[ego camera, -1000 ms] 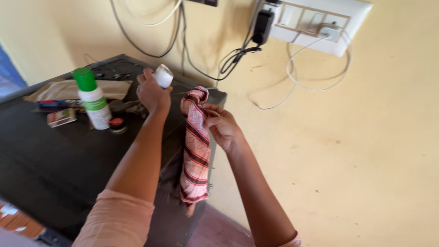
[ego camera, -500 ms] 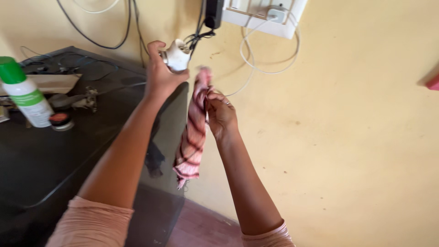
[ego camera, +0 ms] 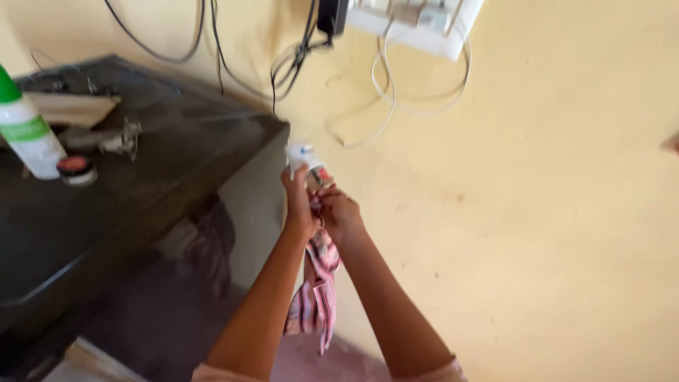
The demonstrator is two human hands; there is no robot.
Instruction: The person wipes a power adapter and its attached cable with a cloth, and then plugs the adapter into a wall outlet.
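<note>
- A small white plastic plug-like object (ego camera: 300, 155) was held up in the left hand (ego camera: 300, 205), its rounded top showing above the fingers, which were closed around its lower part.
- The right hand (ego camera: 341, 214) was pressed against the left, just beside it, with the fingers curled shut on a pink and white striped cloth (ego camera: 316, 297).
- The upper end of the cloth was gathered between the two hands, at the base of the white object; whether the cloth touched the object could not be told.
- The rest of the cloth was seen hanging down between the two forearms, loose and crumpled.
- Both hands were held in front of a pale yellow wall (ego camera: 552, 212), just off the corner of a dark table (ego camera: 141, 177) at the left.
- On the far left of the table, a white bottle with a green cap and green band (ego camera: 25, 127) was seen standing upright, with a small round red-topped tin (ego camera: 76, 170) just beside it.
- A white switch panel (ego camera: 417, 21) was fixed to the wall above the hands, with white cables (ego camera: 385, 99) looping down from it and black cables (ego camera: 290, 60) hanging to its left.
- Peach-coloured sleeves (ego camera: 431, 371) were visible at the lower edge.
</note>
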